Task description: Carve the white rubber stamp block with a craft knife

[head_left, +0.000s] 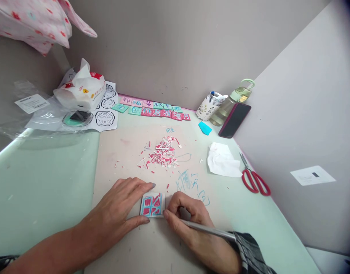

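A small square carving block (151, 206), white with red patches and blue lines cut into a character, lies flat on the board in front of me. My left hand (125, 205) steadies it from the left, thumb at the near edge and fingers along the far edge. My right hand (189, 219) is closed around a slim silver carving knife (207, 229). Its front end is hidden behind the fingers, close to the block's right edge. Beyond the hands lies a pile of red and white shavings (165, 153).
Lettered red, pink and green tiles (154, 108) line the back. A tissue pack (85, 89) and plastic bag (29, 110) sit at left. To the right are a pen can (208, 107), bottle (227, 104), phone (234, 120), crumpled tissue (222, 160) and red-handled scissors (255, 180). Walls surround the table.
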A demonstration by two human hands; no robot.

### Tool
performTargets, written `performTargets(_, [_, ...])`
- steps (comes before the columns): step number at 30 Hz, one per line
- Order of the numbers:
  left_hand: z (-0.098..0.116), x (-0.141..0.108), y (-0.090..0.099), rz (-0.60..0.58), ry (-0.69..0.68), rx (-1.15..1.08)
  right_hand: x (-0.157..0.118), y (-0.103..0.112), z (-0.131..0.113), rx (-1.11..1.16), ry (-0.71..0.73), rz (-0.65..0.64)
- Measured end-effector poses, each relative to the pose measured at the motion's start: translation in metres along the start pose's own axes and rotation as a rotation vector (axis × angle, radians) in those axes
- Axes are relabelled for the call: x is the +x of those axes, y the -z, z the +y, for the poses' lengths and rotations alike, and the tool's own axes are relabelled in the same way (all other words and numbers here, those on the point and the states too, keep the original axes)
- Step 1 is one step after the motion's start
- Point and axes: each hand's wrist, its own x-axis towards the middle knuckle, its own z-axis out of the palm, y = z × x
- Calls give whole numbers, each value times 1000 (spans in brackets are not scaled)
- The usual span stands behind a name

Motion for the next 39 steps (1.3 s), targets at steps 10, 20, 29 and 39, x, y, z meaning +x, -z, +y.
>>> performTargets(10, [2, 4, 1, -41, 38, -72, 2, -6, 5, -97, 79, -35])
performTargets(20, [5, 3, 5, -38, 38, -55, 2, -10, 8, -188, 116, -36])
performTargets(29, [4, 3, 5, -43, 28, -41, 2, -8, 5, -237, 191, -85])
performTargets(39, [1, 2, 2, -16, 61, 13, 7, 9, 11, 200, -16, 67])
